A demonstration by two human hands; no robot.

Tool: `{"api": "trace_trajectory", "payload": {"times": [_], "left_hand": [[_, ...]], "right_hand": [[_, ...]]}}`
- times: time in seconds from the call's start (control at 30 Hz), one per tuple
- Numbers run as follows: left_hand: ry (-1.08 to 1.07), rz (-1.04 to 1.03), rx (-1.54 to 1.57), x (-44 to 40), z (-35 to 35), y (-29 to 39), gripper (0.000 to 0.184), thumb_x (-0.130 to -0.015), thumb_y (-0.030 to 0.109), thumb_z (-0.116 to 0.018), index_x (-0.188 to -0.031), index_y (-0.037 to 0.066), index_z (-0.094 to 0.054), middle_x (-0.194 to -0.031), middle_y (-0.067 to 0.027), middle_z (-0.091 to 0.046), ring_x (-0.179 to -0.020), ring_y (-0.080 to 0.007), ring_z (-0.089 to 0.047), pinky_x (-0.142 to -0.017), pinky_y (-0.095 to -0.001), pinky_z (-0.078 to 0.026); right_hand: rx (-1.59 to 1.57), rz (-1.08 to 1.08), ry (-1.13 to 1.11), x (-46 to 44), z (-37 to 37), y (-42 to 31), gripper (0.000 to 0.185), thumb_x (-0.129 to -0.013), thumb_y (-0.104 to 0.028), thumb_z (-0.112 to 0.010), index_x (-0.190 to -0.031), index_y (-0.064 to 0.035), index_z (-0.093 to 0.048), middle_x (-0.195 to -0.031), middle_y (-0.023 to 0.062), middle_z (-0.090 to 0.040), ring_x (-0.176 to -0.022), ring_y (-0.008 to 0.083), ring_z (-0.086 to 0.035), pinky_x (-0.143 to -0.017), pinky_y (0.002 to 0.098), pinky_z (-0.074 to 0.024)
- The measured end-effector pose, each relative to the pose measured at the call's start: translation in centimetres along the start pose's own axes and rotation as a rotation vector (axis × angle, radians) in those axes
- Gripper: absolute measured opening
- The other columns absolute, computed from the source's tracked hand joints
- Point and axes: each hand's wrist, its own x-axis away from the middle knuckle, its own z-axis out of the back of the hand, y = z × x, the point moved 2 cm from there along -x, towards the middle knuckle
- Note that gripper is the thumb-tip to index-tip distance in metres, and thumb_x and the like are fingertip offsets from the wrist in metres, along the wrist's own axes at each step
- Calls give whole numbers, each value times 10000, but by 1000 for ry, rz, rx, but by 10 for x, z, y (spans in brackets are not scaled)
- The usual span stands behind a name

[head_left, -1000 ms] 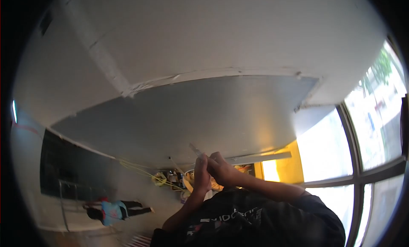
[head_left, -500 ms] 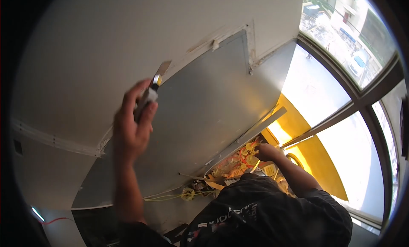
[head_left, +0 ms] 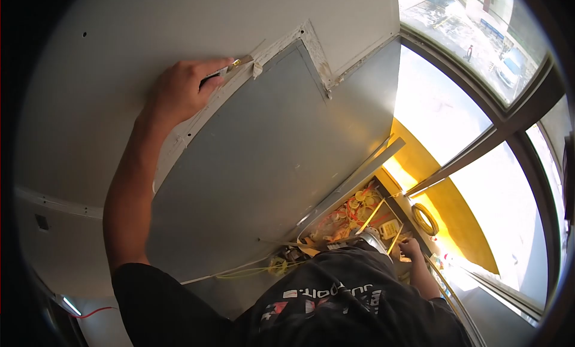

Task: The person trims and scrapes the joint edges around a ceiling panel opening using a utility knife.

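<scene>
Left hand (head_left: 178, 91) grasps utility knife (head_left: 236, 63), blade (head_left: 245, 59) juts ahead of grip, loose white scrap (head_left: 257, 70) near tip, gray panel (head_left: 275, 137) beside grip, right hand (head_left: 411, 249) well apart, can't tell if holding anything.

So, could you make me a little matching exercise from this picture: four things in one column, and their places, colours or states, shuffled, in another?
Things:
1. Left hand
2. Right hand
3. Coil
4. Shirt

Places, colours or states:
A. Black, with pale lettering
B. Down near the yellow box
C. By the edge of the grey panel, fingers around a small tool
D. Yellow and ring-shaped

Right pairs: 1-C, 2-B, 3-D, 4-A.
</scene>
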Motion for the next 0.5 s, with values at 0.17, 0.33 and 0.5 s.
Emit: {"api": "trace_trajectory", "payload": {"times": [0.17, 0.33, 0.5], "left_hand": [[21, -56, -30, 4, 1, -9, 350, -985, 196, -664, -1333, 172, -683, -1156, -134, -743, -955, -346, -726, -867, -391, -570], [-78, 118, -140, 5, 11, 3, 368, -990, 224, -664, -1357, 254, -671, -969, -153, -744, -683, -329, -665, -709, -406, -551], [-98, 150, -146, 13, 1, -1, 386, -992, 247, -668, -1377, 273, -656, -791, -168, -694, -555, -314, -565, -627, -424, -508]], "right_hand": [[-66, 64, -11, 15, 14, 58, 204, -943, -200, -706, -1033, -17, -703, -751, 78, -687, -578, 178, -685, -473, 303, -500], [-412, -183, 4, 30, 80, 16, 247, -969, -222, -679, -1125, -30, -671, -777, 76, -672, -582, 169, -654, -495, 308, -502], [-708, -441, 60, 36, 118, -21, 242, -967, -206, -666, -1089, 3, -686, -733, 61, -658, -567, 167, -652, -493, 300, -488]]}}
